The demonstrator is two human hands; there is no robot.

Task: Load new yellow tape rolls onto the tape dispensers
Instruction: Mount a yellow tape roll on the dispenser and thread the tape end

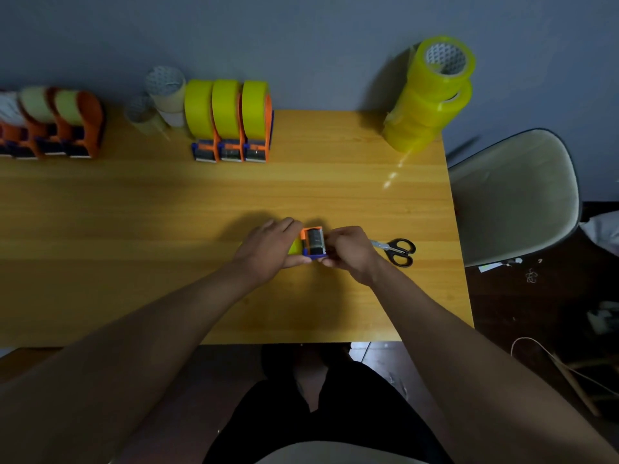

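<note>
An orange and blue tape dispenser (pixel 313 242) with a yellow roll in it lies near the middle of the wooden table (pixel 167 212). My left hand (pixel 271 251) grips its roll end from the left. My right hand (pixel 348 251) pinches its cutter end from the right. Three dispensers loaded with yellow rolls (pixel 231 120) stand in a row at the back. A wrapped stack of new yellow tape rolls (pixel 430 95) leans at the back right corner. Dispensers holding pale, nearly used rolls (pixel 57 123) stand at the back left.
Black-handled scissors (pixel 397 251) lie just right of my right hand. Empty cardboard cores (pixel 160 98) stand at the back between the dispenser groups. A pale chair (pixel 516 195) stands off the table's right edge. The grey wall runs behind the table.
</note>
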